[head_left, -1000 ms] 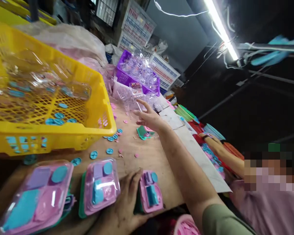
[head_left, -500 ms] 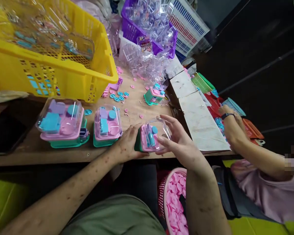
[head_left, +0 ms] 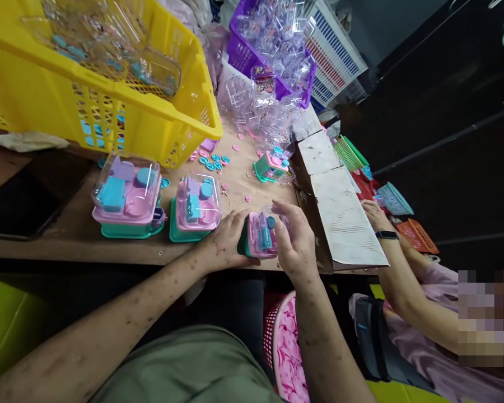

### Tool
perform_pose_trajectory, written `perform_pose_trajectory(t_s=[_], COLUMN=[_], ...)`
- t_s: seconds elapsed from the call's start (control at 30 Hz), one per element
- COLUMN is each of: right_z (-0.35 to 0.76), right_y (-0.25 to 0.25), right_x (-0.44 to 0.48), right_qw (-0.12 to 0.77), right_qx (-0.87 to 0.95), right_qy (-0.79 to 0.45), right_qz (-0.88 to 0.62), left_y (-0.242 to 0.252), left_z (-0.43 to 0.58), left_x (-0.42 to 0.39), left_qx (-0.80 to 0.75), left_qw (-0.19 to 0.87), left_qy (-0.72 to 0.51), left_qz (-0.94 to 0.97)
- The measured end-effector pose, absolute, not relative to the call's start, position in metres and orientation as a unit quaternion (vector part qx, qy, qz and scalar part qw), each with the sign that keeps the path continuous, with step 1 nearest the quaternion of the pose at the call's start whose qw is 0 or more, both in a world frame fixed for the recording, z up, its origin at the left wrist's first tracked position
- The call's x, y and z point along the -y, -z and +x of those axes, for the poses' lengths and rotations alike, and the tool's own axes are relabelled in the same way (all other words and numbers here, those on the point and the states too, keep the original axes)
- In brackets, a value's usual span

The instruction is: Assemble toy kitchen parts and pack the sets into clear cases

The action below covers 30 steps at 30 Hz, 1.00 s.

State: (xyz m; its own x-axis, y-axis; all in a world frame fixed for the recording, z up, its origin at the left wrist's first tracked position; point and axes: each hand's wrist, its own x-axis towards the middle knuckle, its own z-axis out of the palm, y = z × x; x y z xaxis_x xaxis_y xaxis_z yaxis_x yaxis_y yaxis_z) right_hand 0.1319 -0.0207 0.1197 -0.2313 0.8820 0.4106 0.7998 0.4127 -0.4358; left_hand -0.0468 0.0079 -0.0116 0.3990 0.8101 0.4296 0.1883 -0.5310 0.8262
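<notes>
My left hand (head_left: 227,243) grips the left side of a small toy set (head_left: 261,236) with a green base and pink top at the table's near edge. My right hand (head_left: 296,246) is wrapped round its right side and presses a clear plastic lid (head_left: 275,221) onto it. Two finished sets under clear lids (head_left: 128,196) (head_left: 195,208) stand to the left on the wooden table (head_left: 67,238). Another uncovered set (head_left: 271,165) sits farther back.
A yellow basket (head_left: 109,109) with clear lids stands at the back left, a purple basket (head_left: 252,56) of clear lids behind. Loose blue and pink discs (head_left: 212,162) lie scattered. A pink basket of pink discs (head_left: 288,350) sits below. A person's arm (head_left: 397,268) works at the right.
My right hand reached to the far pile, came back with a clear lid and now presses it down on the set. My left hand stayed on the set.
</notes>
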Motion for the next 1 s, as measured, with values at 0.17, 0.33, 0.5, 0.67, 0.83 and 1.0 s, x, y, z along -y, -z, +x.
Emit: perform_pose_trajectory(t_s=[0.17,0.33,0.5,0.67,0.83,1.0], right_z=[0.121,0.117,0.121,0.123,0.12,0.121], right_y=[-0.127,-0.136,-0.14,-0.141,-0.139,-0.139], right_x=[0.021,0.023,0.023,0.021,0.026,0.027], right_qw=[0.277,0.233,0.221,0.207,0.215,0.213], right_qx=[0.809,0.828,0.832,0.836,0.824,0.82], right_qy=[-0.021,-0.007,0.005,-0.014,0.008,0.013], right_qz=[-0.518,-0.51,-0.508,-0.508,-0.524,-0.53], left_y=[0.013,0.005,-0.002,-0.001,-0.001,0.0], left_z=[-0.042,-0.045,-0.048,-0.046,-0.045,-0.045], left_x=[-0.008,-0.005,-0.003,-0.003,-0.003,-0.002], left_qx=[-0.331,-0.331,-0.34,-0.345,-0.353,-0.348], left_qw=[0.356,0.371,0.382,0.387,0.375,0.372], left_qy=[-0.463,-0.453,-0.442,-0.434,-0.448,-0.448], left_qz=[0.741,0.74,0.737,0.736,0.731,0.734])
